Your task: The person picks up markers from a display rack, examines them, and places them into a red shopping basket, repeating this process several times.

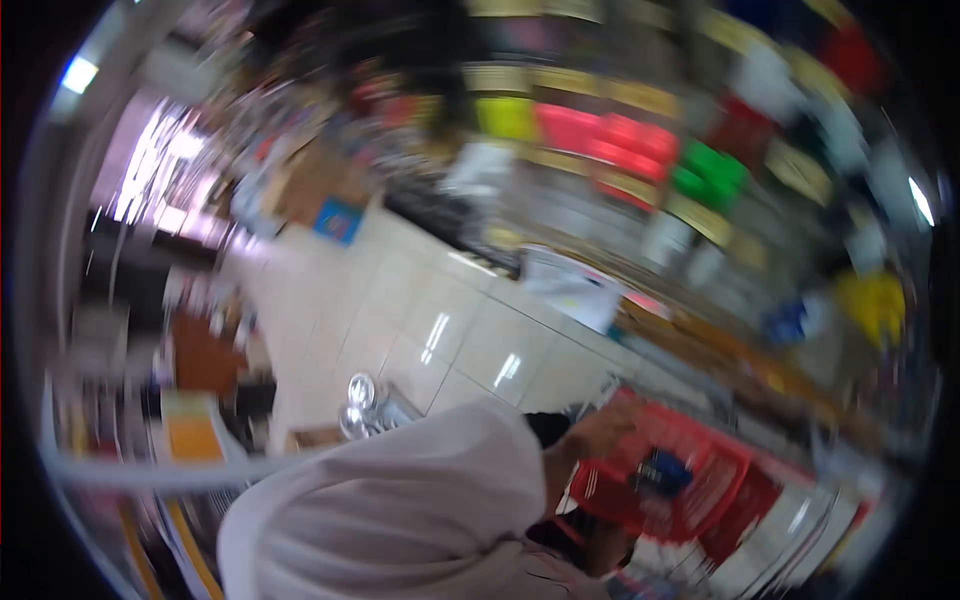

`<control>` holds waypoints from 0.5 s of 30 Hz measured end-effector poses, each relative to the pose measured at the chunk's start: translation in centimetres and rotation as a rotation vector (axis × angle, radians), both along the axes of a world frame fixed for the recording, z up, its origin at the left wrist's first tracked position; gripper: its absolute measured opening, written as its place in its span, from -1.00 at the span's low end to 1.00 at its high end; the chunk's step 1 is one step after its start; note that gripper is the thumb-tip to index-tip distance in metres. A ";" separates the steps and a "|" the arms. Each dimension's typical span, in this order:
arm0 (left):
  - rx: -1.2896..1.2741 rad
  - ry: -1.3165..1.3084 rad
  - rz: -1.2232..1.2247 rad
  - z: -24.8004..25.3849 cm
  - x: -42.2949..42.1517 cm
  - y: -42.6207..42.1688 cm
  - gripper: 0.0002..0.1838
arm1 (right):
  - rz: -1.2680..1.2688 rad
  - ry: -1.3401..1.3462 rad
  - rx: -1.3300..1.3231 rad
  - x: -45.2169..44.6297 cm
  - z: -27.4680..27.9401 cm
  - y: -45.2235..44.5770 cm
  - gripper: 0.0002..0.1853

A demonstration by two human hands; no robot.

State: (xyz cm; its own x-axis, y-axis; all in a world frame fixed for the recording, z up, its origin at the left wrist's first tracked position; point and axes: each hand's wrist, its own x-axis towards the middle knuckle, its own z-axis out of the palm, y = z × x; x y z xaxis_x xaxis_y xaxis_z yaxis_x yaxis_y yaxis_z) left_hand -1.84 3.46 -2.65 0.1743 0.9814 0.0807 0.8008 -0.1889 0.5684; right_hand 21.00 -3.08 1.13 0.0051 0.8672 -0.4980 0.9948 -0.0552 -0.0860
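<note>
Motion blurs the whole view. A red plastic basket [705, 465] is at the lower right, tilted in the picture. Inside it lies a dark blue item [662, 472], too smeared to name. My left arm, in a pale sleeve [400, 510], reaches across to the basket. At the basket's upper left rim, my left hand [603, 425] appears closed around the edge. Lower down, partly hidden by the sleeve, my right hand [605, 550] is close to the basket's near side. Its fingers are smeared, so I cannot make out its grip.
Shelves with colourful goods [610, 140] run along the upper right. Shiny metal items [365, 405] stand on the tiled floor [400, 310]. Cardboard boxes [315, 180] and a blue box [338, 222] sit farther back. More stacked goods [205, 350] line the left side.
</note>
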 end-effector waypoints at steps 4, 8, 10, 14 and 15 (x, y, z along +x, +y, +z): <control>-0.219 0.019 -0.006 0.0 0.3 0.5 -0.63 | -0.204 -0.001 -0.286 1.8 1.4 -3.0 -0.50; -0.153 0.191 0.003 1.5 0.6 1.4 -0.63 | -0.738 0.631 -0.144 3.3 -7.3 -1.4 -0.51; -0.147 0.204 -0.017 1.5 0.6 1.3 -0.63 | -0.751 0.527 0.069 1.9 -6.6 2.4 -0.50; -0.103 0.245 -0.001 1.7 1.1 1.6 -0.65 | -0.997 0.846 0.266 1.0 -13.6 7.4 -0.57; -0.087 0.279 -0.016 1.6 1.1 1.6 -0.66 | -1.055 0.854 0.283 0.6 -15.7 8.4 -0.57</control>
State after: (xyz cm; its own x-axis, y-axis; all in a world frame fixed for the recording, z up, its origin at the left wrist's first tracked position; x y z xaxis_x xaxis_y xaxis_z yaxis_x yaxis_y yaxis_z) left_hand -0.69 5.02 -1.09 0.1936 0.9794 -0.0569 0.9258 -0.1632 0.3409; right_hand 21.58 5.35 -14.55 0.5007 0.7150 -0.4879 0.1286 -0.6188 -0.7749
